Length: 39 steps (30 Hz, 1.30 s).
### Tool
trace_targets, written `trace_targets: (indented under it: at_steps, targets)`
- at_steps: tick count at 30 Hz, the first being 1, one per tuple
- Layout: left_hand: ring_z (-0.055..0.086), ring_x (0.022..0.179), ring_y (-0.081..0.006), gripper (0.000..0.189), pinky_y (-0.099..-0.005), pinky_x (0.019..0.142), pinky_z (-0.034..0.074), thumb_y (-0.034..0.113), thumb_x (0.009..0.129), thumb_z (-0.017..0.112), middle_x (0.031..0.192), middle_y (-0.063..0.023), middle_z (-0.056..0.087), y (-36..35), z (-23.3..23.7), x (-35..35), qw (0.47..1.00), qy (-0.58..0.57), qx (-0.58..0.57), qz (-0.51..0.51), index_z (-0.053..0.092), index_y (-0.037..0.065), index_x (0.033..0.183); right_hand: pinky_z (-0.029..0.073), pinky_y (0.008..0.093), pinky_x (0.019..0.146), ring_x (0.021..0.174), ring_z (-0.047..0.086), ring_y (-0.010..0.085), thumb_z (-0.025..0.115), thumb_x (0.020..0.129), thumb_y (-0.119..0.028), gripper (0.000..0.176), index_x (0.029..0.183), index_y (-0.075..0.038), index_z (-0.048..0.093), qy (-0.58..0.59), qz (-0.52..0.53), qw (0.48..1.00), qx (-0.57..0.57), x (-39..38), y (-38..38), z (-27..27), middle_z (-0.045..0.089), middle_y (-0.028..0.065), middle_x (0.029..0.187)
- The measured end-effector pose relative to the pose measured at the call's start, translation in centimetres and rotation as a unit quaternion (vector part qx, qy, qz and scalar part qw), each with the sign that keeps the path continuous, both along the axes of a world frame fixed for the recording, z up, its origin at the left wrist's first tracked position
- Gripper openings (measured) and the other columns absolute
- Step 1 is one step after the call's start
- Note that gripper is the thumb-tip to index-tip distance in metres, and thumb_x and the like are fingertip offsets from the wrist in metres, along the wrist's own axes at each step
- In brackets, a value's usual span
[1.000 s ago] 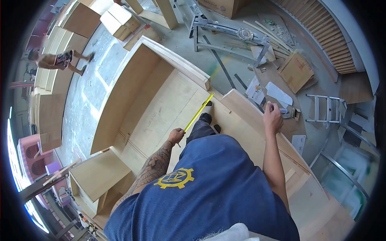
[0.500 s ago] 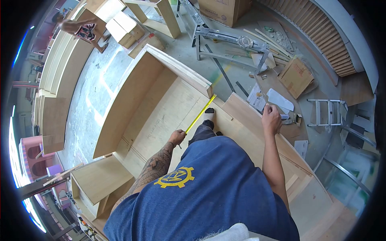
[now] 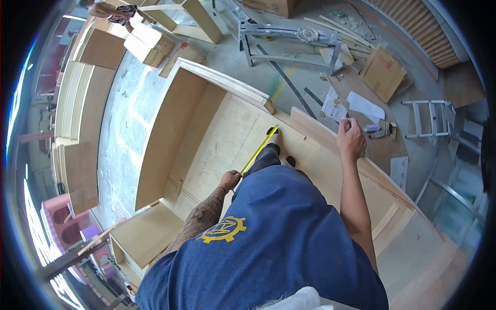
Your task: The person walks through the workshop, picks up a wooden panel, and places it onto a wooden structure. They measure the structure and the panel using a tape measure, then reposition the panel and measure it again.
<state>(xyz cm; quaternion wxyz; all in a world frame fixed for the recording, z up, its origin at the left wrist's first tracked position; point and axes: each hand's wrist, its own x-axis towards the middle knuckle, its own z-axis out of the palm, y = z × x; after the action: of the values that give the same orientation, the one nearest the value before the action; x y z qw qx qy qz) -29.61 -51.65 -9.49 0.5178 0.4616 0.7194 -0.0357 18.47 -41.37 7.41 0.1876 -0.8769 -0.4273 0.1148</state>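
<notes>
Tape measure [image 3: 260, 150]: yellow blade drawn out over the back panel [image 3: 217, 139] of a large wooden cabinet lying open side up on the floor. The far tip is at the shoe [image 3: 272, 135] and the near end is in the left hand.
Left hand [image 3: 229, 181]: closed around the near end of the tape measure, low over the back panel.
Right hand [image 3: 351, 138]: fingers curled, set on the top edge of the right side board [image 3: 315, 150]. Whether it grips anything cannot be told.
Step in hand: measuring along the panel, judging by the stretched blade.
Next move calls for: blade flat and taut, tip pinned at the shoe, reading taken at the near end.
Edges: left side board [image 3: 165, 124] and right side board stand raised. The end board [image 3: 227, 85] lies beyond the shoe.
Open room: bare panel left of the blade. Outside the cabinet, the ladder [image 3: 426, 119], papers [image 3: 361, 106] and metal stand [image 3: 289, 39] crowd the floor.
</notes>
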Motion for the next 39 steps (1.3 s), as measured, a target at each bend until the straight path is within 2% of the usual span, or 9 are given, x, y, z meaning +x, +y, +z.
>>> trace_targets:
  at_steps: [5,6,10,13,17,22,28,34,39]
  targets:
    - [0.072,0.078,-0.027,0.035,-0.0389,0.073,0.056,0.03,0.089,0.056,0.086,-0.0171,0.074,2.5,-2.0,-0.3,1.0,0.009,-0.005,-0.022,0.074,0.002,0.1,0.051,0.0504,0.075,0.09,0.068,0.0382,0.057,0.096,-0.04,0.033,0.094,-0.01,0.068,-0.005,-0.02,1.0,-0.011,-0.2,0.1,0.9,0.072,0.0151,0.092]
    - [0.071,0.075,-0.0259,0.035,-0.039,0.07,0.055,0.031,0.089,0.057,0.082,-0.0159,0.073,3.2,-2.9,-0.6,0.999,0.003,0.025,-0.042,0.075,0.003,0.099,0.051,0.05,0.075,0.089,0.068,0.0382,0.057,0.096,-0.041,0.033,0.095,-0.01,0.068,-0.004,-0.023,1.0,-0.012,-0.3,0.1,0.9,0.072,0.015,0.091]
    - [0.064,0.064,-0.0175,0.031,-0.0353,0.06,0.05,0.028,0.09,0.059,0.073,-0.0081,0.069,7.6,-4.5,-0.3,0.998,-0.034,-0.02,0.058,0.075,0.002,0.099,0.051,0.0489,0.074,0.086,0.068,0.0378,0.058,0.096,-0.04,0.031,0.096,-0.011,0.069,-0.014,-0.047,0.998,-0.027,-0.2,0.3,0.5,0.072,0.0139,0.089]
    - [0.061,0.06,-0.015,0.029,-0.0325,0.055,0.048,0.024,0.09,0.058,0.07,-0.0046,0.067,11.5,-4.7,-0.3,0.995,-0.053,-0.026,0.076,0.075,0.002,0.097,0.052,0.0474,0.073,0.083,0.069,0.0361,0.059,0.096,-0.039,0.03,0.095,-0.011,0.069,0.002,-0.071,0.996,-0.062,-0.5,0.8,1.3,0.072,0.0121,0.086]
    - [0.059,0.059,-0.0129,0.026,-0.0305,0.053,0.047,0.022,0.089,0.059,0.068,-0.0039,0.065,16.4,-6.6,-0.9,0.996,-0.063,-0.025,0.059,0.074,0.001,0.094,0.052,0.0459,0.072,0.082,0.069,0.0337,0.061,0.095,-0.037,0.028,0.095,-0.011,0.069,0.004,-0.106,0.991,-0.08,-0.4,1.0,1.1,0.072,0.0106,0.084]
    - [0.056,0.057,-0.0117,0.023,-0.0299,0.051,0.043,0.02,0.089,0.059,0.068,-0.0018,0.063,21.9,-6.1,0.5,0.992,-0.07,-0.084,0.062,0.071,0.0,0.091,0.052,0.0447,0.072,0.081,0.069,0.0316,0.063,0.093,-0.034,0.024,0.095,-0.011,0.069,0.015,-0.135,0.986,-0.096,-0.2,0.7,0.7,0.072,0.0097,0.085]
    - [0.054,0.055,-0.0103,0.022,-0.0278,0.05,0.042,0.019,0.092,0.058,0.069,0.0002,0.06,25.6,-6.6,2.0,0.982,-0.11,-0.138,0.064,0.07,0.001,0.096,0.053,0.0431,0.072,0.08,0.069,0.0301,0.064,0.093,-0.031,0.021,0.097,-0.011,0.068,0.022,-0.147,0.985,-0.086,-0.3,0.6,0.7,0.072,0.0095,0.088]
    - [0.053,0.055,-0.0095,0.022,-0.0263,0.049,0.042,0.019,0.093,0.056,0.07,0.0001,0.059,27.3,-9.2,2.5,0.987,-0.108,-0.114,0.035,0.069,0.001,0.097,0.053,0.042,0.072,0.08,0.07,0.0289,0.066,0.092,-0.03,0.02,0.097,-0.011,0.068,0.014,-0.15,0.986,-0.066,-0.2,0.4,0.5,0.072,0.0096,0.087]
    - [0.053,0.055,-0.0096,0.024,-0.0276,0.05,0.042,0.02,0.092,0.057,0.07,-0.0006,0.061,29.0,-8.5,4.4,0.987,-0.111,-0.112,0.012,0.07,0.001,0.097,0.054,0.0423,0.073,0.08,0.07,0.0293,0.067,0.091,-0.03,0.02,0.098,-0.011,0.069,0.01,-0.156,0.984,-0.081,-0.1,0.2,0.3,0.072,0.0098,0.086]
